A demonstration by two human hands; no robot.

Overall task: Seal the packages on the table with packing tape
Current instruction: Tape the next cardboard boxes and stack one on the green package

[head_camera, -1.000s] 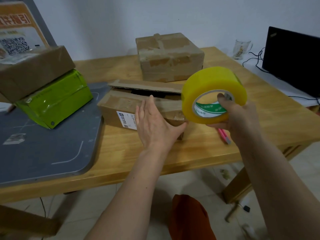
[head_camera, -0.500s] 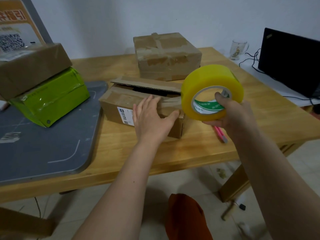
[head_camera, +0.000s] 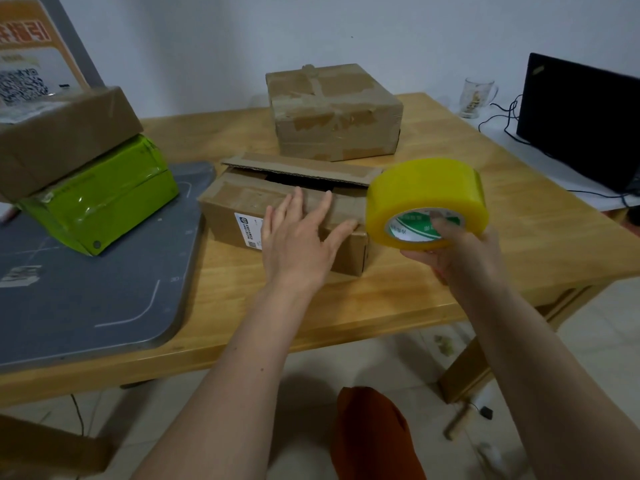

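Both hands are out over the front of the wooden tabletop (head_camera: 398, 289). The left hand (head_camera: 298, 240) lies flat with its fingers spread and straight, pressing on the near top flap of an open cardboard box (head_camera: 242, 209), its thumb stretched out toward the right corner of that box. The right hand (head_camera: 457, 258) grips a big roll of yellow packing tape (head_camera: 426, 188), thumb hooked into the core and fingers curled under the roll, holding it up in the air just to the right of the box. The far flap of the open box stands slightly raised, leaving a dark gap along the middle; a white label sits on its front side. Behind it, farther back on the tabletop, stands a taped-up box (head_camera: 332, 112). To the left, a gray board (head_camera: 86, 289) overlaps the tabletop and carries a green wrapped parcel (head_camera: 100, 199) with a brown parcel (head_camera: 62, 136) leaning on top. At the far right are a glass mug (head_camera: 478, 97) and a black laptop (head_camera: 581, 119).
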